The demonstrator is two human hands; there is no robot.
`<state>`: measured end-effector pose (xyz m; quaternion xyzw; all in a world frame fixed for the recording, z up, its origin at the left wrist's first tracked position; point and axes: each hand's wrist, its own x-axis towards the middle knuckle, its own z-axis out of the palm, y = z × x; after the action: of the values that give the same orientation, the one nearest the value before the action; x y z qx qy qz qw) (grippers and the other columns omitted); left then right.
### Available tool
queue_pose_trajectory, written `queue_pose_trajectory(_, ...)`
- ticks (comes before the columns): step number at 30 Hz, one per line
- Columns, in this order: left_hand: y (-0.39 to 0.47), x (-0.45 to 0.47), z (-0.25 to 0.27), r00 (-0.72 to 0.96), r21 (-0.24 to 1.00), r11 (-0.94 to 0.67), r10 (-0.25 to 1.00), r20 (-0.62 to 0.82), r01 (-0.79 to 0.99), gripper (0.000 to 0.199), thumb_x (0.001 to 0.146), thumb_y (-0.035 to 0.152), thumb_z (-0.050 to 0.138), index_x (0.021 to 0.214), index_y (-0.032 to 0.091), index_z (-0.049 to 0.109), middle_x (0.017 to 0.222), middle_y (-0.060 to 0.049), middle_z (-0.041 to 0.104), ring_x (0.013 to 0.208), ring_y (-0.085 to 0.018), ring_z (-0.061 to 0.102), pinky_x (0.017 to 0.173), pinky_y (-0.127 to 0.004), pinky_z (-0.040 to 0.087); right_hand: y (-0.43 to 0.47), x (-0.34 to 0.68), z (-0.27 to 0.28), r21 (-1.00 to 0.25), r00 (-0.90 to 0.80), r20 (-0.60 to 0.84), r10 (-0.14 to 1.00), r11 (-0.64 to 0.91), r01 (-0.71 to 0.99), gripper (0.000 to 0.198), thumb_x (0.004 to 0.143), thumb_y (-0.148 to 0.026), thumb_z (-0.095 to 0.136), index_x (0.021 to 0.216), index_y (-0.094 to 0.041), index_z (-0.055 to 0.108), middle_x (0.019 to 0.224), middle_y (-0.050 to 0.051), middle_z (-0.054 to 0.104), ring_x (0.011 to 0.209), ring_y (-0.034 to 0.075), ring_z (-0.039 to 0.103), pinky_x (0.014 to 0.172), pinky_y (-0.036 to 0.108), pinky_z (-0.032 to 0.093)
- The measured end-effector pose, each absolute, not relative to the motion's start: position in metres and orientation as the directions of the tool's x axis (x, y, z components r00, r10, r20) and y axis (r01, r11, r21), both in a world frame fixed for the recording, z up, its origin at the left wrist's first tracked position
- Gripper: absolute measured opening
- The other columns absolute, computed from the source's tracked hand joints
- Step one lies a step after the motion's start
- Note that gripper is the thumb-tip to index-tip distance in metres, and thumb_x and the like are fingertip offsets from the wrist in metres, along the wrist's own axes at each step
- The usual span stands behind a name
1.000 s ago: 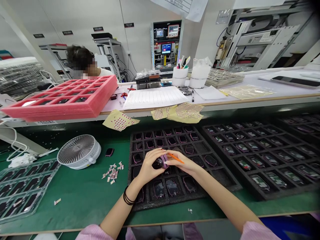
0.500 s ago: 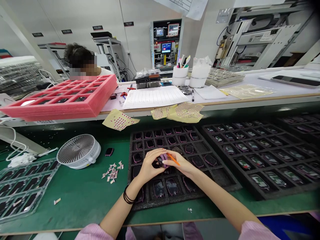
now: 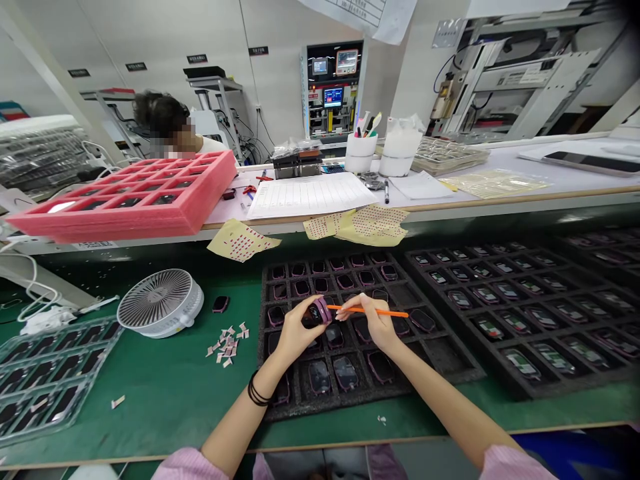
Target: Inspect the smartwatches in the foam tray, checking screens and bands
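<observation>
My left hand (image 3: pixel 297 335) is closed on a purple smartwatch case (image 3: pixel 320 311) with a dark face, held up above the black foam tray (image 3: pixel 310 405). Between the fingertips of my right hand (image 3: pixel 375 325) is a thin orange stick (image 3: pixel 396 313). Its left tip reaches the purple edge of the watch case; whether it touches cannot be made out. Under both hands, the tray's compartments hold several similar cases, among them a watch case (image 3: pixel 346 372) near the front. My hands and wrists cover part of the tray.
A second foam tray (image 3: pixel 493 357) of watch parts stands to the right. On the left are a grey fan (image 3: pixel 159 303), a lone watch case (image 3: pixel 221 304), a pile of small pale tabs (image 3: pixel 228 345) and a clear tray (image 3: pixel 75 419). A pink foam tray (image 3: pixel 195 210) rests on the shelf; a person sits behind.
My right hand has moved right, away from my left fingers. The orange stick now lies nearly level, pointing at the watch case. My left hand still holds the case.
</observation>
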<state>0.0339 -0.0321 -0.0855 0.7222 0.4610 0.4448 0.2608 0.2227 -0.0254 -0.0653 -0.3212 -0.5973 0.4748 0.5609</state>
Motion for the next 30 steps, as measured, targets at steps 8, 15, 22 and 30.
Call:
queue_pose_trajectory(8, -0.0332, 0.0348, -0.0843, 0.179, 0.781, -0.445, 0.895, 0.409, 0.438, 0.047, 0.071, 0.016, 0.069, 0.118, 0.018, 0.058, 0.118, -0.010, 0.066, 0.107, -0.024, 0.063, 0.088, -0.037, 0.053, -0.0243, 0.2226, -0.0662, -0.913, -0.114, 0.407, 0.906, 0.400, -0.079, 0.053, 0.092, -0.055, 0.039, 0.070, -0.019, 0.072, 0.060, 0.006, 0.070, 0.058, 0.021, 0.069, 0.062, 0.037, 0.058)
queue_pose_trajectory(15, -0.0347, 0.0351, -0.0864, 0.175, 0.761, -0.459, 0.886, 0.429, 0.458, 0.050, 0.070, 0.013, 0.068, 0.119, 0.019, 0.059, 0.117, -0.009, 0.067, 0.108, -0.024, 0.063, 0.094, -0.040, 0.051, -0.0262, 0.2183, -0.0654, -0.891, -0.103, 0.453, 0.886, 0.455, -0.003, 0.058, 0.093, -0.056, 0.033, 0.071, -0.020, 0.072, 0.057, 0.006, 0.069, 0.059, 0.021, 0.069, 0.063, 0.037, 0.058)
queue_pose_trajectory(22, -0.0338, 0.0353, -0.0868, 0.182, 0.754, -0.453, 0.889, 0.420, 0.475, 0.051, 0.069, 0.012, 0.068, 0.119, 0.019, 0.059, 0.118, -0.009, 0.067, 0.107, -0.025, 0.064, 0.094, -0.041, 0.051, -0.0265, 0.2199, -0.0637, -0.894, -0.102, 0.445, 0.890, 0.447, -0.004, 0.057, 0.093, -0.056, 0.034, 0.069, -0.020, 0.071, 0.060, 0.007, 0.070, 0.060, 0.021, 0.069, 0.065, 0.038, 0.058)
queue_pose_trajectory(30, -0.0349, 0.0368, -0.0839, 0.200, 0.763, -0.444, 0.895, 0.398, 0.470, 0.053, 0.067, 0.009, 0.068, 0.118, 0.020, 0.059, 0.117, -0.008, 0.067, 0.107, -0.024, 0.064, 0.091, -0.039, 0.053, -0.0271, 0.2225, -0.0621, -0.911, -0.137, 0.411, 0.901, 0.406, -0.067, 0.059, 0.092, -0.057, 0.034, 0.067, -0.020, 0.072, 0.055, 0.006, 0.068, 0.064, 0.023, 0.070, 0.064, 0.038, 0.058)
